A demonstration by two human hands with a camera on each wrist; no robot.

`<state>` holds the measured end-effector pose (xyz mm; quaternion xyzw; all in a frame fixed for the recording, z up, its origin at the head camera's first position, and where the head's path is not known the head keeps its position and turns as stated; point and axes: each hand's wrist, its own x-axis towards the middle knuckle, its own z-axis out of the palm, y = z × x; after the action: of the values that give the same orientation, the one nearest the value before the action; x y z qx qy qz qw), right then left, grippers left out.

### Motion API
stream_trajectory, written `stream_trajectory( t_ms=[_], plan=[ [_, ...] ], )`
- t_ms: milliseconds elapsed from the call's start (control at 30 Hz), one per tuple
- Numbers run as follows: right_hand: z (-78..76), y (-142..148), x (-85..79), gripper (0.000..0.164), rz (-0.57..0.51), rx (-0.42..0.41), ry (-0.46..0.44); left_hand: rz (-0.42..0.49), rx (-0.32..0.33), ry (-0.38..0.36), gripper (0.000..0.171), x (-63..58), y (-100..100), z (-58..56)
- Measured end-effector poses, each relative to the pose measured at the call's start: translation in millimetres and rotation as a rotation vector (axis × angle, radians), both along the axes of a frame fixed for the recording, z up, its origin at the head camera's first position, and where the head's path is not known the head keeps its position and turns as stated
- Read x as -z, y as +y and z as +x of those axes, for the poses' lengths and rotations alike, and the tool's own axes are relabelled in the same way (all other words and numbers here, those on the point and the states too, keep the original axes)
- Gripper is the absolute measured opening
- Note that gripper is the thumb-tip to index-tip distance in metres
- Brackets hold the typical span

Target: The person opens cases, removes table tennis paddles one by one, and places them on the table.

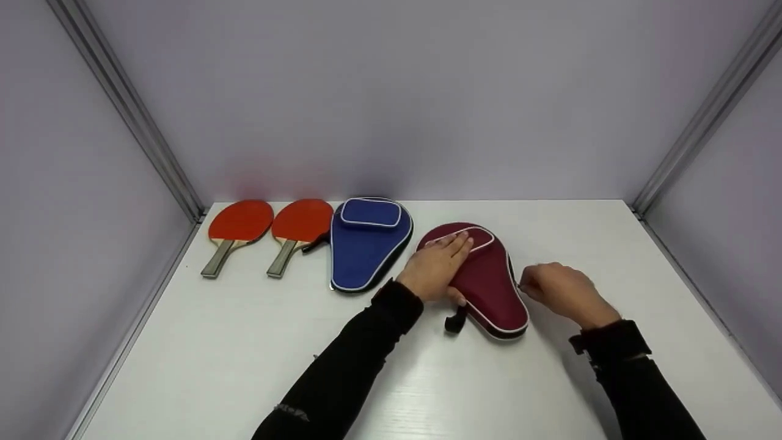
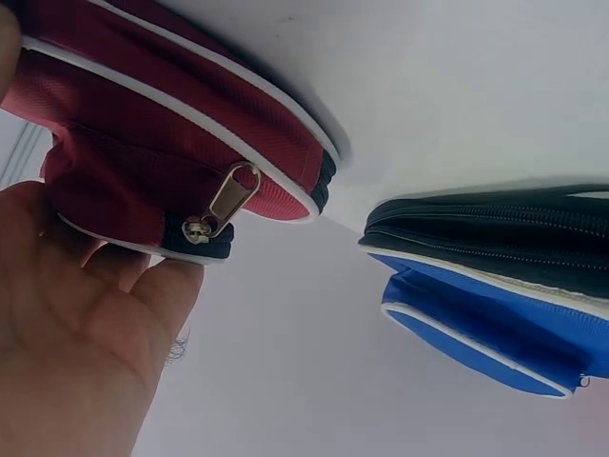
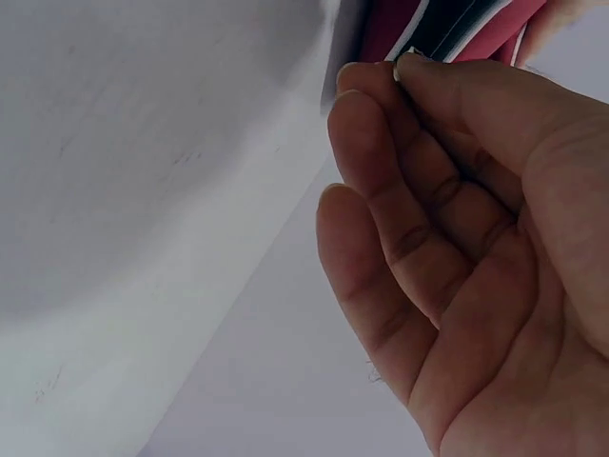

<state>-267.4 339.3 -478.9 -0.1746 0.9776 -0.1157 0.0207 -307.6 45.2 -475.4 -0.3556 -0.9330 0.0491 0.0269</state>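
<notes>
One steady press, one light pinch along the seam

The maroon table-tennis bat case (image 1: 489,287) lies flat on the white table (image 1: 244,360), right of the middle, its round end far and left, its narrow end near and right. Its black zip band (image 3: 445,27) runs along the side wall, between white pipings.

The left hand (image 1: 435,269) rests on the front pocket (image 1: 482,239), fingers extended, thumb down at the case's left edge. That flat press looks well suited to steadying the case; too much weight would probably cave in the soft wall and bind the zip. The pocket's metal zip pull (image 2: 230,200) sits clear of those fingers.

The right hand (image 1: 562,293) is at the right edge, thumb and forefinger pinched on what seems to be the main zip pull (image 3: 411,51), mostly covered by the fingertips. A good stroke would follow the curve of the seam, level with the table rather than tugging outward, while the left palm resists the drag. The black wrist strap (image 1: 454,322) by the left thumb is best kept away from the teeth.

Farther left, the blue bat case (image 1: 366,263) and two red table-tennis bats (image 1: 303,221) leave the near side free for the forearms.
</notes>
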Motion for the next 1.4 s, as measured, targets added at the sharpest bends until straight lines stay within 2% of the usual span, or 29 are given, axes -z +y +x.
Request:
stream_trajectory(
  t_ms=[267,567,633,667,767,800,833,867,900,1000,1033,1067,1133,1200,1233,1300,1367,1400],
  plan=[
    [5.3,3.8,-9.2,0.009,0.005,-0.029,-0.042,-0.003,-0.037,-0.017,0.131,1.4,4.0,-11.0],
    [7.8,11.6,-16.2,0.01,0.0,-0.019,-0.097,0.041,-0.085,-0.032,0.129,-0.1,14.3,-21.7],
    [8.8,14.2,-17.6,0.009,-0.003,-0.02,-0.122,0.036,-0.099,-0.037,0.132,7.5,18.3,-30.8],
    [9.6,15.3,-18.8,0.008,-0.004,-0.022,-0.137,0.038,-0.105,-0.024,0.138,24.0,22.4,-45.1],
    [12.0,18.4,-21.8,0.008,0.001,-0.035,-0.175,0.125,-0.11,-0.062,0.146,55.9,27.5,-73.4],
    [12.9,18.8,-23.0,0.008,0.003,-0.04,-0.185,0.147,-0.113,-0.067,0.147,64.7,28.9,-80.6],
    [13.8,19.1,-24.2,0.008,0.003,-0.047,-0.195,0.151,-0.121,-0.069,0.148,67.4,30.1,-83.2],
    [14.7,19.1,-25.4,0.008,-0.001,-0.052,-0.208,0.153,-0.125,-0.068,0.148,65.0,30.3,-81.9],
    [15.4,18.8,-26.3,0.009,-0.005,-0.057,-0.219,0.149,-0.134,-0.09,0.143,49.3,28.4,-70.2],
    [17.5,17.3,-28.8,0.009,-0.024,-0.066,-0.257,0.064,-0.173,-0.08,0.134,18.8,29.3,-48.0],
    [18.2,16.4,-29.5,0.011,-0.031,-0.067,-0.274,0.046,-0.182,-0.069,0.137,23.1,31.0,-50.7],
    [18.9,15.4,-30.2,0.012,-0.038,-0.069,-0.288,0.076,-0.178,-0.078,0.139,29.2,31.3,-55.0],
    [20.2,13.1,-31.4,0.015,-0.04,-0.074,-0.307,0.095,-0.163,-0.084,0.145,55.2,34.2,-77.6],
    [21.2,10.3,-32.2,0.019,-0.04,-0.083,-0.316,0.093,-0.16,-0.081,0.144,53.6,33.5,-75.7],
    [21.6,8.7,-32.5,0.022,-0.038,-0.09,-0.316,0.1,-0.159,-0.06,0.148,66.7,34.3,-84.7],
    [22.9,5.5,-32.8,0.026,-0.038,-0.101,-0.312,0.066,-0.162,-0.062,0.141,39.4,30.9,-64.1],
    [24.8,2.4,-32.9,0.028,-0.042,-0.117,-0.299,0.041,-0.183,-0.053,0.134,8.6,27.4,-37.2],
    [25.8,0.6,-33.1,0.029,-0.044,-0.123,-0.293,0.041,-0.182,-0.052,0.134,8.9,27.3,-37.4]
  ],
)
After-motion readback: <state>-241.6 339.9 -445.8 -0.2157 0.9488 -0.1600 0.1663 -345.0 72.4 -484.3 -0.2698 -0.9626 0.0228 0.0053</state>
